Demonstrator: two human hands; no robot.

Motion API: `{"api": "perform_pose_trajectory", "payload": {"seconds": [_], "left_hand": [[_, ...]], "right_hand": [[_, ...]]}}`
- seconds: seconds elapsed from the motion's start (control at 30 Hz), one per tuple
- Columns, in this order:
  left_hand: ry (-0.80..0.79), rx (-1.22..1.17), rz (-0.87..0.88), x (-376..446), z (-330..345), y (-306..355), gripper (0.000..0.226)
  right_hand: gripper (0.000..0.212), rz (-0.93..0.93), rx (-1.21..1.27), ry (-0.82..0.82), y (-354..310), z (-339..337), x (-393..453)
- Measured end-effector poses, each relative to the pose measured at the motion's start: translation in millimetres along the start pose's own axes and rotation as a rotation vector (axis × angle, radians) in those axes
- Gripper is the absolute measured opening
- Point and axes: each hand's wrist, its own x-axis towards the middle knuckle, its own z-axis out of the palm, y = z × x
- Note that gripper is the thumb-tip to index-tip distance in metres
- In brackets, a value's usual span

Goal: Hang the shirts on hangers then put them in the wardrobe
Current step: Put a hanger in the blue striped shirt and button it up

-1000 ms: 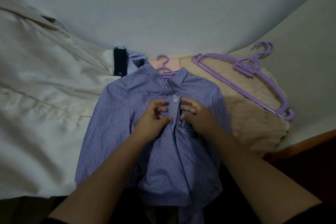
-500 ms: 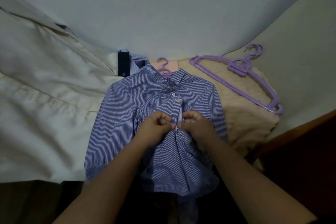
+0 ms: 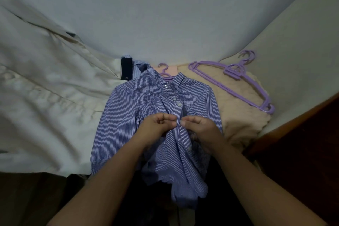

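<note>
My bed carried the striped shirt, a cream garment, a beige fuzzy cloth under purple hangers.

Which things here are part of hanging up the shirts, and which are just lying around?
Part of the job:
striped shirt, pinched at its front by the left hand and right hand
hanger in its collar
spare hangers
cream shirt

Lying about:
beige cloth
bed sheet
</note>
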Motion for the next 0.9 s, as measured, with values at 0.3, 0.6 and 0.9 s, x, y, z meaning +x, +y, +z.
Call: {"api": "perform_pose_trajectory", "payload": {"seconds": [0.3,0.6,0.9], "left_hand": [[-0.004,-0.101,-0.05,-5,0,-1,0.028],[-0.001,-0.039,0.005,1,-1,3,0.027],[0.038,-0.106,0.088,-2,6,2,0.026]], "right_hand": [[0.013,-0.024,-0.016,-0.023,-3,2,-2],[0.009,-0.035,0.006,0.046,1,6,4],[0.012,0.02,0.142,-0.021,4,8,8]]}}
